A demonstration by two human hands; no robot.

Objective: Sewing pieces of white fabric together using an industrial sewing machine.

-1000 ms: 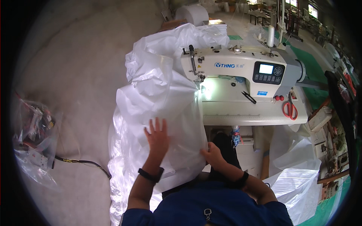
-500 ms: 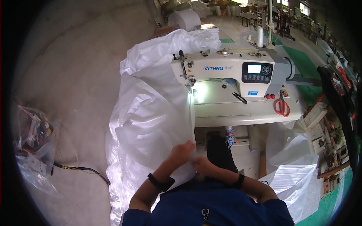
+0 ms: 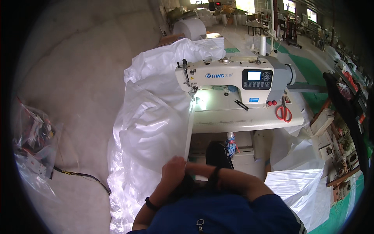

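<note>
A large, glossy white sheet [image 3: 150, 128] hangs in folds over the left of the sewing machine [image 3: 222, 76], its right edge running from under the needle area down toward me. My left hand [image 3: 174, 169] is closed on that edge near my body. Right beside it, my right hand [image 3: 196, 169] reaches across to the same edge; its fingers are hidden behind the left hand. Under the machine head a lamp lights the bed around the needle. Black thread snips [image 3: 241, 104] and red-handled scissors [image 3: 283, 113] lie on the machine table [image 3: 249, 121].
A thread cone [image 3: 263, 46] stands behind the machine. More white sheeting [image 3: 296, 183] hangs at the lower right. A patterned bottle-like object [image 3: 231, 144] is below the table edge. On the floor at left lie a clear plastic bag [image 3: 37, 140] and a black cable [image 3: 83, 175].
Both hands have shifted left, and the right has crossed in behind the left. The sheet's edge near me has swung left. The whole view has tilted slightly.
</note>
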